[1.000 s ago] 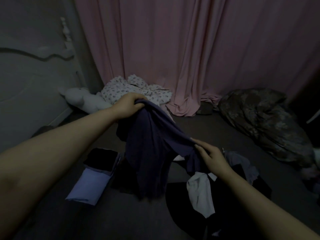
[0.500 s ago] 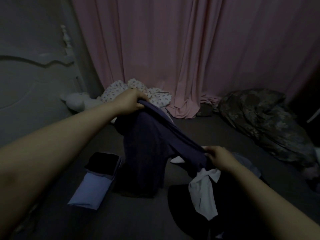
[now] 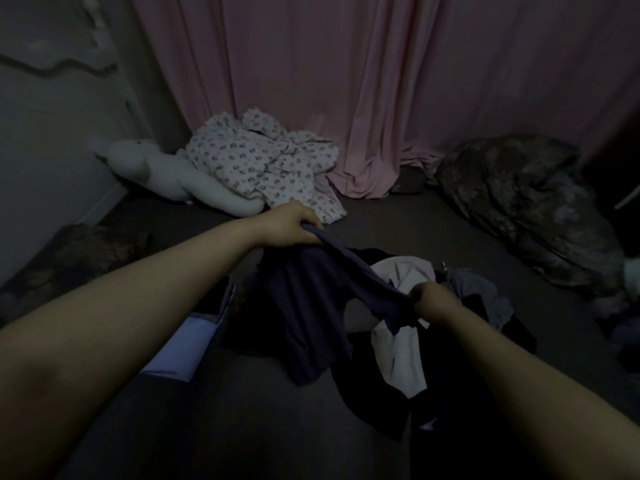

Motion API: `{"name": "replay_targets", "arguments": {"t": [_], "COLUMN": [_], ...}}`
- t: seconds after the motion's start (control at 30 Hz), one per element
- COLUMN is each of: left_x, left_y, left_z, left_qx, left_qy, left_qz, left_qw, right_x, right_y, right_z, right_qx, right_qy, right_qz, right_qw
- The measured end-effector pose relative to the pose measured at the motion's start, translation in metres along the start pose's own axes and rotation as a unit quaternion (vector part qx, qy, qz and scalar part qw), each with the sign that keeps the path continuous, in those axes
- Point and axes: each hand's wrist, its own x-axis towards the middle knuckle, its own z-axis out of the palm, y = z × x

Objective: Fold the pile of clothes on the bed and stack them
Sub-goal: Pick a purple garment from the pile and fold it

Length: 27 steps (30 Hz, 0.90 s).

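Both your left hand [image 3: 294, 223] and right hand [image 3: 434, 299] clutch the navy garment [image 3: 311, 306]; small folded stack [image 3: 187, 341] done; unfolded pile [image 3: 433, 341] waits.

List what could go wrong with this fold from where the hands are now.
1. The dark purple garment is bunched between the left hand and right hand; folded like this, it may crease unevenly.
2. Its hanging hem lies near the folded stack and could drag it askew.
3. Its lower edge overlaps the unfolded pile and might snag the white garment.
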Motion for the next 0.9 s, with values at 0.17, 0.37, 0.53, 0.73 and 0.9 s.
{"name": "replay_targets", "arguments": {"t": [0.17,0.37,0.53,0.73,0.9], "left_x": [-0.005,-0.019,-0.029,-0.039,-0.046], "left_y": [0.022,0.029,0.025,0.031,0.031], "left_z": [0.014,0.025,0.035,0.043,0.038], "left_qx": [0.004,0.03,0.035,0.022,0.009], "left_qy": [-0.121,-0.173,-0.184,-0.204,-0.206], "left_qz": [0.003,-0.017,-0.044,-0.032,-0.028], "left_qw": [0.993,0.984,0.981,0.978,0.978], "right_x": [-0.015,-0.04,-0.073,-0.089,-0.08], "right_y": [-0.028,-0.075,-0.102,-0.125,-0.115], "right_z": [0.039,0.098,0.129,0.143,0.159], "right_qx": [0.185,0.315,0.305,0.386,0.344], "right_qy": [-0.065,0.06,0.214,0.357,0.39], "right_qz": [-0.146,-0.232,-0.209,-0.184,-0.207], "right_qw": [0.97,0.918,0.904,0.831,0.829]}}
